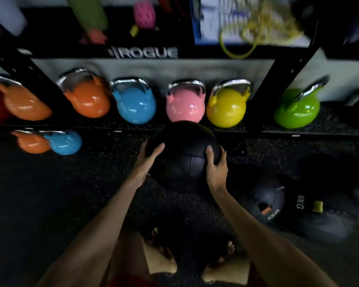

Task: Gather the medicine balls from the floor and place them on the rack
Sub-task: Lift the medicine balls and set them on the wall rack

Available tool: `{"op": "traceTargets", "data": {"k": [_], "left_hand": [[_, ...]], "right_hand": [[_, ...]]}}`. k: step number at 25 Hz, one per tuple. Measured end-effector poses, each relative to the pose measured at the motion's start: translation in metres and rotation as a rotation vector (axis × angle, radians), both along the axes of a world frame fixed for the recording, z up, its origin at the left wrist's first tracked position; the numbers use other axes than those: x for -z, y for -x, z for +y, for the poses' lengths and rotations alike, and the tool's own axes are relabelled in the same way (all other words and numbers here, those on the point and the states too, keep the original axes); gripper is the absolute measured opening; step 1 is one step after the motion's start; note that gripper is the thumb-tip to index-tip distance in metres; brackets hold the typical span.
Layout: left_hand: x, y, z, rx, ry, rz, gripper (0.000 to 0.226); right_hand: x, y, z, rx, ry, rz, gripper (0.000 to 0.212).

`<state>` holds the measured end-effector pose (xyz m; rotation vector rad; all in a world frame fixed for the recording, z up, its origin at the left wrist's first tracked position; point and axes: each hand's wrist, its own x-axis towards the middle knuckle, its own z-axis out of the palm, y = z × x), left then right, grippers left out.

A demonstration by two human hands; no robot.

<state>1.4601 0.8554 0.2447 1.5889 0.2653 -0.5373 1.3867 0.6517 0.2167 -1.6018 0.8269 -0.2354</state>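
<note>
**Both hands hold a medicine ball**

Left hand [148, 160] and right hand [216, 165] grip the black medicine ball [182, 156] by its sides, fingers curved round it, before the pink kettlebell [186, 105] on the Rogue rack [145, 53]. A 4 kg ball [266, 200] lies on the floor to the right.

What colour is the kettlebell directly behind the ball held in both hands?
Pink; the kettlebell behind the ball shows best in the head view.

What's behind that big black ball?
A pink kettlebell stands on the rack shelf behind it. The ball, held by left hand and right hand, covers the kettlebell's base and some shelf edge.
</note>
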Motion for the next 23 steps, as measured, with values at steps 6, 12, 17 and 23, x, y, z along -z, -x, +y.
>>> {"op": "traceTargets", "data": {"k": [6,12,17,23], "left_hand": [[-0.204,0.015,0.037,-0.122,-0.089,-0.258,0.054],[-0.323,-0.011,0.084,-0.220,-0.098,-0.461,0.058],[-0.393,-0.038,0.119,-0.302,-0.088,-0.569,0.081],[-0.484,-0.085,0.145,-0.339,0.005,-0.799,0.051]], "right_hand": [[-0.191,-0.022,0.040,-0.096,0.046,-0.183,0.090],[-0.314,-0.072,0.083,-0.187,0.120,-0.348,0.091],[-0.391,-0.117,0.114,-0.210,0.130,-0.538,0.089],[-0.484,-0.165,0.139,-0.247,0.135,-0.809,0.071]]}}
